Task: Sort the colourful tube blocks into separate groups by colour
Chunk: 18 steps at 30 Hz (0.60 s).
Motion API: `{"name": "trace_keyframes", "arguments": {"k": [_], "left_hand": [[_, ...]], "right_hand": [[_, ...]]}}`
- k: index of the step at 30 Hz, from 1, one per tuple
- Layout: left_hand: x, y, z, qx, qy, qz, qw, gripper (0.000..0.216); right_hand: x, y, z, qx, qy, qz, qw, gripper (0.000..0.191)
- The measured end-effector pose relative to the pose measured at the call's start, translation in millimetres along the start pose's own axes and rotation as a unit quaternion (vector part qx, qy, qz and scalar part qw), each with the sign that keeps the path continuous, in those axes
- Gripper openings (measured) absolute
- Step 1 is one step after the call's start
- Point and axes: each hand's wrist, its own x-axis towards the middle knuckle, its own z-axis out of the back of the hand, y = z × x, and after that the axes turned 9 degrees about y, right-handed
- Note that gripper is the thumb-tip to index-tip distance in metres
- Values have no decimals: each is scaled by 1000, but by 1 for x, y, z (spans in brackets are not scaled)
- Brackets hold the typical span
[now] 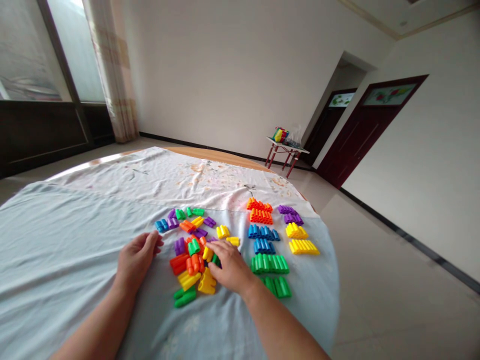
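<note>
A mixed heap of plastic tube blocks in several colours lies on a round table under a pale blue cloth. My left hand rests on the cloth at the heap's left edge, fingers curled loosely, holding nothing. My right hand reaches into the heap's right side, its fingertips pinched on a dark green block beside a yellow one. To the right lie sorted rows: orange blocks, blue blocks, green blocks, purple blocks, yellow blocks.
A white floral cloth covers the table's far half. The table's right edge drops to a tiled floor. A small red-legged side table with coloured items stands by the far wall near two dark doors.
</note>
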Motion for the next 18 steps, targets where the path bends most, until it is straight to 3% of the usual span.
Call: {"name": "trace_keyframes", "arguments": {"k": [10, 14, 18], "left_hand": [[1, 0, 0, -10, 5, 6, 1000, 36], [2, 0, 1, -7, -3, 15, 1000, 39], [4, 0, 1, 1, -14, 34, 999, 37]], "right_hand": [[-6, 0, -1, -61, -18, -70, 996, 38], [-8, 1, 5, -45, -24, -31, 998, 41], [-9, -1, 7, -45, 23, 19, 999, 36]]}}
